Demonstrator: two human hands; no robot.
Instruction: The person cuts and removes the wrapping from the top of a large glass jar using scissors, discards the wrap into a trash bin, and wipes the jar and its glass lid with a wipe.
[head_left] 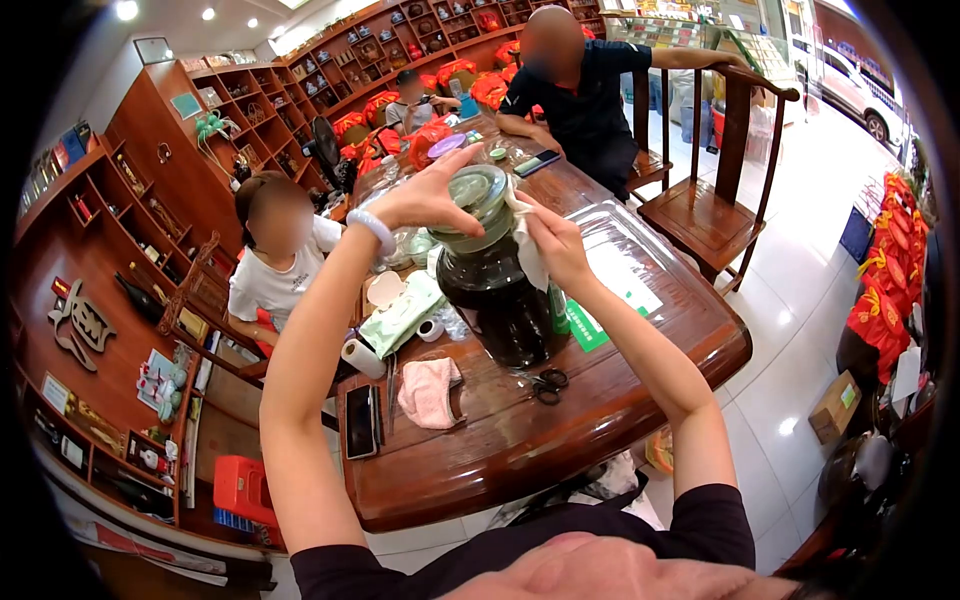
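A big glass jar (505, 315) full of dark liquid stands upright on the wooden table. My left hand (425, 195) spans its round glass lid (480, 195), with the thumb and fingers gripping the rim from the left. In my right hand (556, 240) is a crumpled white tissue (530, 245), pressed against the right side of the lid and neck. Scissors with black handles (549, 386) lie at the foot of the jar. A pink cloth (430, 393) rests nearer to me, beside a dark phone (362, 422).
Left of the jar are a wipes packet (402, 312) and a white roll (363, 358). A clear plastic tray (625, 250) covers papers on the right. One person (285, 260) sits at left, another (575, 100) across the table. Wooden chairs (705, 215) stand at right.
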